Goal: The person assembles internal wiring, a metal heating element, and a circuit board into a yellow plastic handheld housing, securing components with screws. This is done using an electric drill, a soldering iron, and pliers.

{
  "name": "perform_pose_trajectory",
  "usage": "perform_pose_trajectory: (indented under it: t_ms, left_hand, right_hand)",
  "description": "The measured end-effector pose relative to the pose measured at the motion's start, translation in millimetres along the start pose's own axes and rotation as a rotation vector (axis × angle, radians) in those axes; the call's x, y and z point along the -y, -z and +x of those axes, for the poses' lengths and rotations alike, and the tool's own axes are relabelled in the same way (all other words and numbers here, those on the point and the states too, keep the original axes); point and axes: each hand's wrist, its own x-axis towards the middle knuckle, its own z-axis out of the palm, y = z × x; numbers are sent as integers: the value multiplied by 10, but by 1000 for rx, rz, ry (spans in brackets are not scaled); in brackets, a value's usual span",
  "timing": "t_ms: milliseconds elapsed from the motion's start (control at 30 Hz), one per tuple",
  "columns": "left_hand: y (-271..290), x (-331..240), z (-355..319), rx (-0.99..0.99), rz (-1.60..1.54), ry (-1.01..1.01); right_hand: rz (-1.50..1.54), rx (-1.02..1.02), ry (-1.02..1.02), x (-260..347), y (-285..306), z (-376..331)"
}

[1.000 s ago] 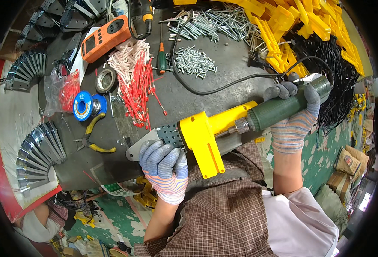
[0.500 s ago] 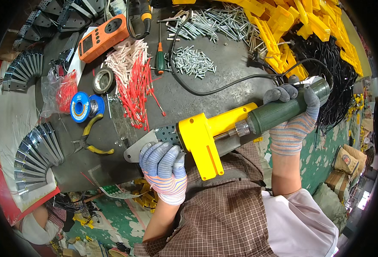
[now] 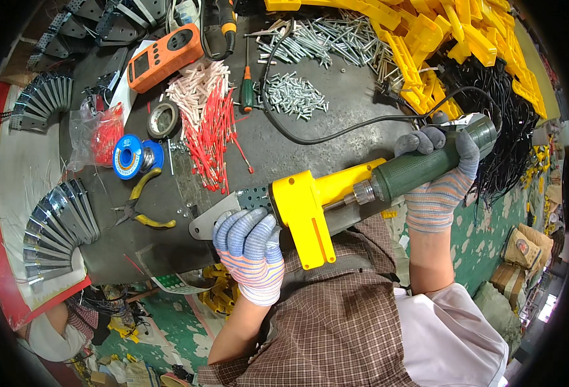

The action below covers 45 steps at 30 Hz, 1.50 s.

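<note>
1. The gloved right hand (image 3: 440,173) grips the green barrel of a corded power tool (image 3: 420,166).
2. The gloved left hand (image 3: 249,248) clasps a perforated grey metal bracket (image 3: 229,209) beside the tool's yellow plastic head (image 3: 304,209).
3. Yellow-handled pliers (image 3: 143,205) lie on the dark bench (image 3: 310,155), left of the left hand.

A metal bracket (image 3: 233,209) is lying at the near edge of the workbench (image 3: 336,97), with the left hand (image 3: 249,248) pressing on its near side. A plastic part (image 3: 307,209) is sitting just right of that hand, against the nose of a power tool (image 3: 420,164), which is reaching away to the right inside the right hand (image 3: 436,171). Pliers (image 3: 139,206) are lying left of the bracket. Behind it, wall plugs (image 3: 210,122) are lying in a heap, with screws (image 3: 294,93) to their right and a meter (image 3: 165,58) behind them to the left.
</note>
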Motion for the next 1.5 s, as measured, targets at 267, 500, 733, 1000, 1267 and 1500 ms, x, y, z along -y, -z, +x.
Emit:
perform_pose_trajectory:
  t_ms: [267, 500, 733, 1000, 1267, 1500]
  left_hand:
    - [343, 116, 375, 363, 159, -217]
    - [545, 246, 544, 427, 138, -184]
    - [993, 875, -172, 112, -142, 124]
    - [757, 636, 98, 77, -269, 126]
    - [704, 514, 124, 3, -290, 86]
    - [526, 270, 406, -48, -273, 15]
  right_hand:
    - [-558, -248, 19, 768, -237, 135]
    - [-1595, 22, 139, 1199, -80, 355]
    - [-2236, 194, 524, 1076, -13, 505]
    - [-2191, 305, 512, 521, 22, 327]
    - [-2466, 217, 1078, 441, 89, 431]
    - [-2086, 399, 715, 69, -105, 282]
